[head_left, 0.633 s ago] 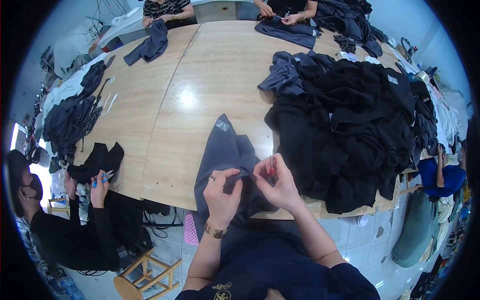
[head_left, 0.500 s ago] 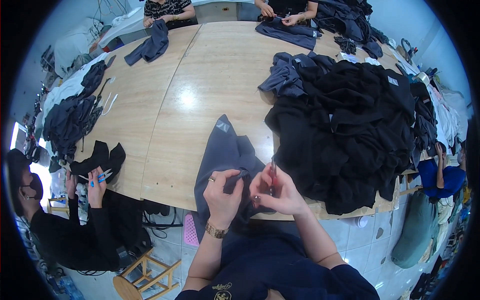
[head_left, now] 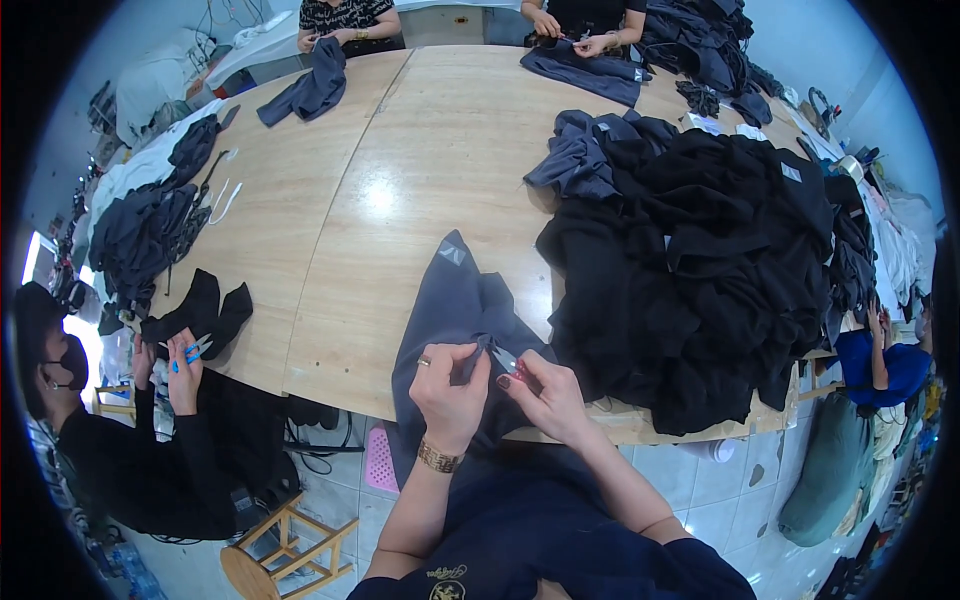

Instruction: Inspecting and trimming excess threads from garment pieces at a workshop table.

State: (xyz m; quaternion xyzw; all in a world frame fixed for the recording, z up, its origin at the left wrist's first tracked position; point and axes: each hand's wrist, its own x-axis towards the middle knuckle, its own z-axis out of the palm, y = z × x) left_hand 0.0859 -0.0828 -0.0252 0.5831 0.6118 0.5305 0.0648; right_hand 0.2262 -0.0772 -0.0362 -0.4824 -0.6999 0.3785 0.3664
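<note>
A dark grey garment lies over the near edge of the table, with a pale label close to its far tip. My left hand pinches a gathered fold of this cloth between thumb and fingertips. Closed around a pair of small red-handled thread snips is my right hand. The snips' metal blades point up and left, and their tips are at the pinched fold, next to my left fingertips. Whether the blades touch the cloth or a thread is too small to tell.
A large heap of black garments covers the table to my right. At the left, a co-worker's hand holds blue-handled snips by black cloth. Two people work across the table with grey garments. A wooden stool stands at lower left.
My right hand has turned and brought the snips from pointing upward to the fold at my left fingertips. The left hand still pinches the grey cloth.
</note>
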